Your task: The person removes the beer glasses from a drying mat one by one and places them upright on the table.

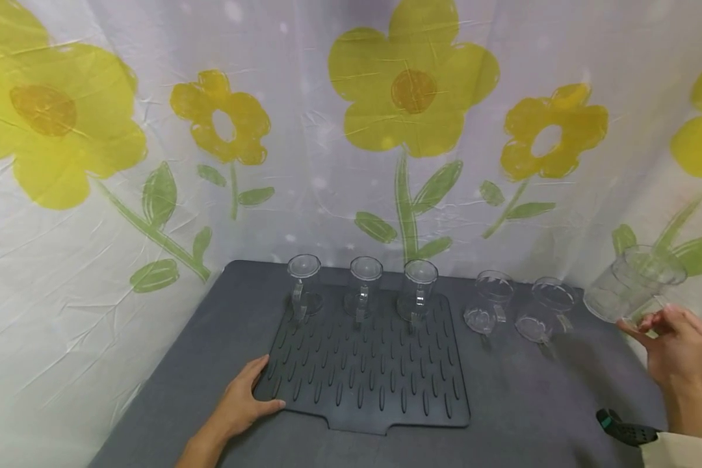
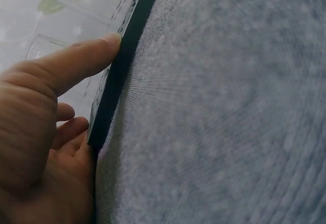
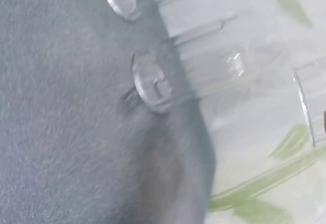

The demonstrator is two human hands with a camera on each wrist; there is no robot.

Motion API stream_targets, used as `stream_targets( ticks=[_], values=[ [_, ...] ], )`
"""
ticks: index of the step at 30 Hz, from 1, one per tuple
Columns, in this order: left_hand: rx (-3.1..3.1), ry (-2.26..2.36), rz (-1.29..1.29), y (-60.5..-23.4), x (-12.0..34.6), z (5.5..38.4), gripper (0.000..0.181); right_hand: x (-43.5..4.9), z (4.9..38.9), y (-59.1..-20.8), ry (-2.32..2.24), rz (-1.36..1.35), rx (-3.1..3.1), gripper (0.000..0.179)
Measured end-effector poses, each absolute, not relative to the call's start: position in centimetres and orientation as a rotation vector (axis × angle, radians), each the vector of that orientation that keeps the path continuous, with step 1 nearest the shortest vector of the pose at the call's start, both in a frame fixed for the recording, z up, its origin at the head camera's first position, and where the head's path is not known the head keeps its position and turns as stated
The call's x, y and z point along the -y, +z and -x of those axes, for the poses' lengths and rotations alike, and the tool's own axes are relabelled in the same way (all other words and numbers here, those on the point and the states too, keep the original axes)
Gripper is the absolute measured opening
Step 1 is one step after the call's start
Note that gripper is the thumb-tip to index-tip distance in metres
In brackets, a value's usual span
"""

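Note:
My right hand (image 1: 681, 341) holds a clear glass mug (image 1: 620, 286) by its handle, tilted and raised above the table's right end. Only a small part of this held mug (image 3: 305, 109) enters the right wrist view, at its right edge. My left hand (image 1: 236, 403) touches the near left corner of a black ribbed drying mat (image 1: 365, 419), thumb along the front edge and fingers at the left side. In the left wrist view the thumb (image 2: 84, 61) presses on the mat's edge (image 2: 119, 71). Three clear mugs (image 1: 363, 286) stand upside down along the mat's back.
Two more clear mugs stand upright right of the mat, one mug (image 1: 485, 305) nearer it and another mug (image 1: 544, 315) further right. They stand on a grey cloth-covered table (image 1: 520, 403). A flowered curtain (image 1: 304, 162) hangs close behind and beside the table.

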State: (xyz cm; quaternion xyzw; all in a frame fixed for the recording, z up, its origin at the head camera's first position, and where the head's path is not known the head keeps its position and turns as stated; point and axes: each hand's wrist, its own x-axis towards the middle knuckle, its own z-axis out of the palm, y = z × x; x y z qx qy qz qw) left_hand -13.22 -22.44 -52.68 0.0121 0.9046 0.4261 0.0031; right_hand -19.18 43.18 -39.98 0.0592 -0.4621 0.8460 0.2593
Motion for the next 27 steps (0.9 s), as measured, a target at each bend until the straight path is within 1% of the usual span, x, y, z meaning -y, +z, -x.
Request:
stream_targets(
  ticks=[4, 13, 23, 27],
  values=[
    [-2.848, 1.304, -0.037, -52.7, 22.5, 13.2, 0.103, -44.3, 19.8, -41.5, 2.308, -0.061, 1.265, 0.033],
    [-2.875, 1.264, -0.036, -52.8, 22.5, 13.3, 0.102, -45.9, 21.0, -45.1, 2.489, 0.035, 1.164, 0.031],
    [-2.872, 1.257, -0.024, -52.6, 22.5, 13.3, 0.102, -46.6, 21.7, -47.7, 2.662, 0.09, 1.029, 0.028],
    [-2.869, 1.256, -0.009, -52.7, 22.4, 13.1, 0.103, -46.9, 21.5, -48.4, 2.693, 0.071, 1.073, 0.033]
  ],
)
